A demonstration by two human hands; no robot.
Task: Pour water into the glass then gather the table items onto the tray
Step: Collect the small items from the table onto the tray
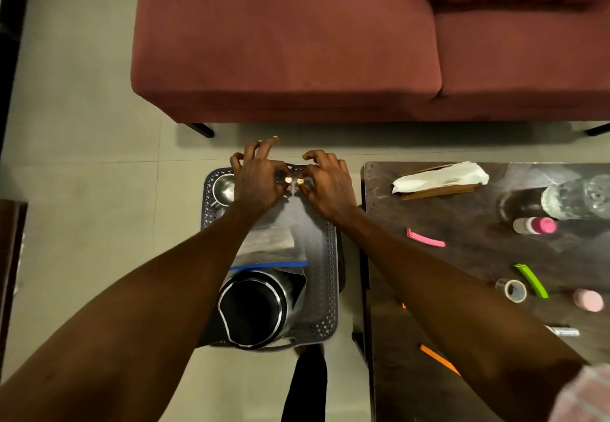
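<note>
Head view, with the tray (326, 256) taken as landmark. The dark perforated tray sat low beside the bench (462, 256), which lay to its right. On the tray's near end stood a steel jug (254, 309), mouth upward; just beyond the jug lay a clear zip bag with a blue seal strip (269, 246); at the tray's far left corner sat a small steel bowl (224, 187).

Both hands met over the tray's far end. The left hand (259, 180) pinched a small gold-coloured piece (288, 179) between thumb and finger — its grip narrow, the other fingers spread and raised. The right hand (326, 184) pinched a like piece (300, 181) in a narrow grip, fingers curled. The two pieces lay just beside each other; whether they touched could not be told, nor what they were.

To the right of the tray, the bench carried a clear glass (574, 200) at its far right, a pink-capped bottle (534, 225) near the glass, a napkin holder with white napkins (439, 179) at the far edge, a pink clip (425, 238), a green clip (531, 279), a roll of tape (513, 289), a pink round lid (589, 299) and an orange strip (439, 359). Beyond the tray stood a red sofa (297, 42).
</note>
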